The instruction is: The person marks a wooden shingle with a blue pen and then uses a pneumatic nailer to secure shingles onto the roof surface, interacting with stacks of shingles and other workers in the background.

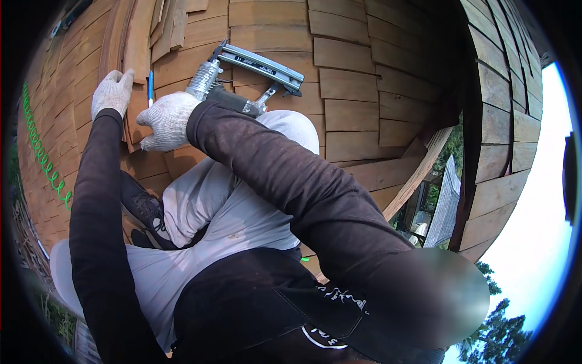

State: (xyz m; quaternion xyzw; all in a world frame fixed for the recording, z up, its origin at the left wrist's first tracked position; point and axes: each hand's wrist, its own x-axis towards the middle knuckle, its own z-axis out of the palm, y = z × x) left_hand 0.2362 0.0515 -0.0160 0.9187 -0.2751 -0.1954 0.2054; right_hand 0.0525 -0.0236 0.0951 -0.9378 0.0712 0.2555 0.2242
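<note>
My left hand [113, 94], in a white knit glove, is at the left edge of a long wooden shingle [139, 45], its thumb over the wood and its fingers closed on that edge. Close by on the right, my right hand [167, 122] wears the same kind of glove. Its thumb and forefinger point left and stand apart, with nothing visible between them. A blue and white pen [150, 88] lies just above that hand. Beyond the right wrist rests a silver and grey nail gun [242, 76] on the shingles, its handle partly behind my right sleeve.
Overlapping wooden shingles [345, 82] cover the sloping roof. Loose wood strips [173, 27] lie at the top left. A coiled green hose [42, 151] runs down the left side. On the right, a wooden edge board [418, 173] borders a drop toward lower roofs and greenery.
</note>
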